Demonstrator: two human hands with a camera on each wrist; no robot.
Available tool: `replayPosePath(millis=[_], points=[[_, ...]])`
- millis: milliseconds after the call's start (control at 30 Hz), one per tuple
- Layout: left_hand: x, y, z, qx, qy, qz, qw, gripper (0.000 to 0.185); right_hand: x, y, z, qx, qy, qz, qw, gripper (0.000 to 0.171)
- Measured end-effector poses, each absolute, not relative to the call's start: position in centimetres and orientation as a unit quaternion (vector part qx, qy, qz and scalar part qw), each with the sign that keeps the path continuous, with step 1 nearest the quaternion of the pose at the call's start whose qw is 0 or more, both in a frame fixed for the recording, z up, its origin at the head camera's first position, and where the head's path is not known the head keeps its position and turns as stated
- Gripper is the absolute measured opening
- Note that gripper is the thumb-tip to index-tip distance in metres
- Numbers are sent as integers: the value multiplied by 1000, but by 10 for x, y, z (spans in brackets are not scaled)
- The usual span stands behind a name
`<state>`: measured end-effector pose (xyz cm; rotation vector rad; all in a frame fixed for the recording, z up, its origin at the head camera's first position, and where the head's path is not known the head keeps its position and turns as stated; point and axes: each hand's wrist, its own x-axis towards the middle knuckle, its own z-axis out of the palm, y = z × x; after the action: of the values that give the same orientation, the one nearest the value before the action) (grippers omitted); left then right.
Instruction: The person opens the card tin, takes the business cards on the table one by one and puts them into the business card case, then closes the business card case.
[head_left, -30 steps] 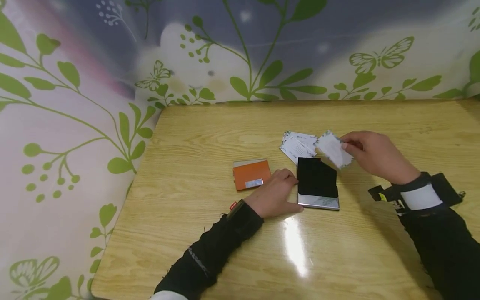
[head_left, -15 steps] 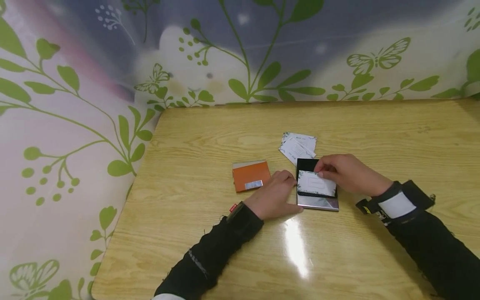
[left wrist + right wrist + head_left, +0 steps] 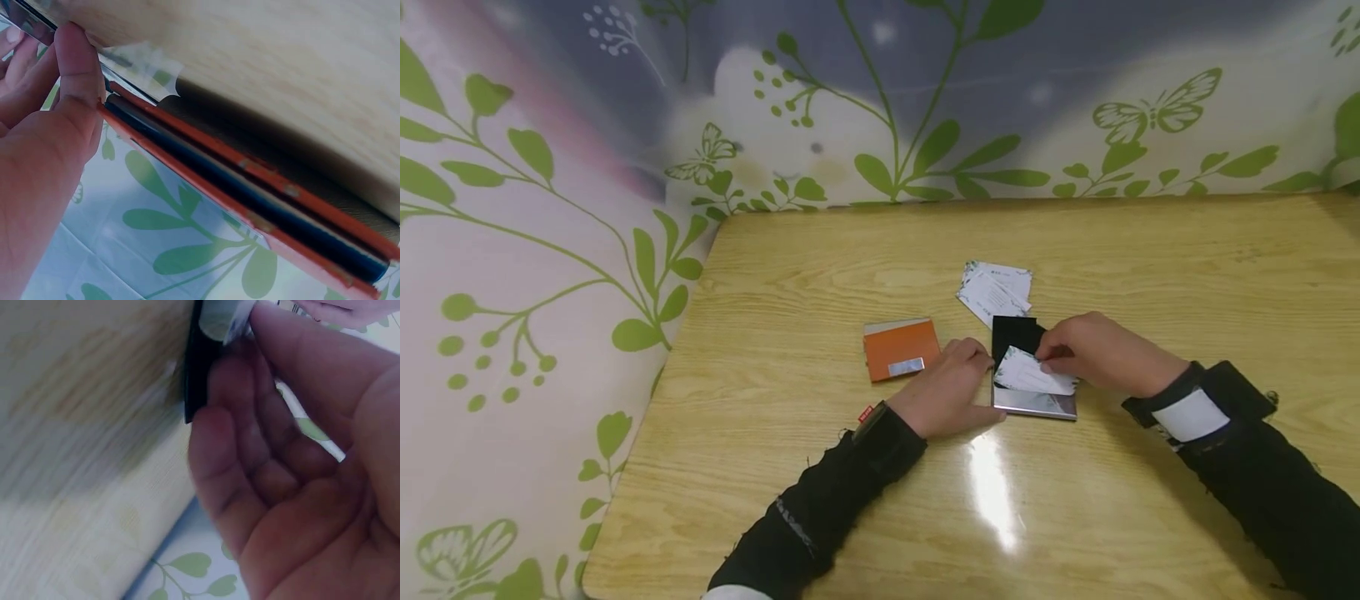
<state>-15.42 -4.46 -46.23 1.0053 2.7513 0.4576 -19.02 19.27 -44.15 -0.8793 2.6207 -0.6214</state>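
Observation:
In the head view my right hand (image 3: 1093, 354) pinches a white business card (image 3: 1033, 372) with a leafy border between thumb and fingers. The card lies slanted over an open business card case (image 3: 1013, 329), black inside with a shiny metal strip along the near side. Its lower edge reaches that strip. My left hand (image 3: 951, 385) holds the case at its left side, fingers on the edge and thumb at the near corner. The right wrist view has the card's edge (image 3: 240, 322) under the thumb, with the other fingers curled beside the black case (image 3: 197, 381).
Several similar cards (image 3: 996, 290) lie overlapping just behind the case. An orange card case (image 3: 902, 350) with a metal plate sits on the wooden table (image 3: 790, 275) left of the left hand, close to its knuckles. A leaf-printed wall covering (image 3: 925, 100) rises behind the table.
My right hand has brought the card from the right, beside the loose cards, down over the case, then tilted it toward the metal strip. The left hand has stayed in place.

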Motion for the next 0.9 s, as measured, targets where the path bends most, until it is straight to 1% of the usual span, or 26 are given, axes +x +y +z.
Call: replayPosePath(millis=[67, 267, 433, 500, 567, 667, 733, 767, 833, 900], points=[[-154, -44, -462, 338, 924, 156, 89, 65, -190, 192, -441, -308, 912, -221, 155, 11], [-154, -44, -464, 340, 921, 164, 93, 63, -189, 187, -442, -314, 895, -245, 202, 13], [-155, -45, -462, 342, 922, 160, 90, 60, -190, 183, -434, -316, 897, -228, 209, 4], [-155, -44, -462, 344, 921, 159, 89, 61, -192, 182, -429, -317, 897, -226, 207, 7], [-155, -43, -463, 349, 920, 157, 87, 66, -197, 180, -428, -309, 906, -225, 184, 12], [-154, -43, -464, 359, 919, 147, 78, 69, -208, 175, -432, -283, 929, -215, 105, 17], [-154, -43, -465, 365, 917, 140, 75, 67, -217, 171, -436, -252, 944, -208, 52, 18], [-154, -43, -465, 367, 917, 139, 73, 64, -221, 168, -437, -236, 949, -207, 36, 19], [-154, -44, -465, 367, 916, 142, 73, 60, -230, 163, -440, -204, 956, -209, 28, 25], [-154, -46, -465, 365, 916, 145, 77, 59, -237, 157, -442, -174, 961, -212, 46, 34]])
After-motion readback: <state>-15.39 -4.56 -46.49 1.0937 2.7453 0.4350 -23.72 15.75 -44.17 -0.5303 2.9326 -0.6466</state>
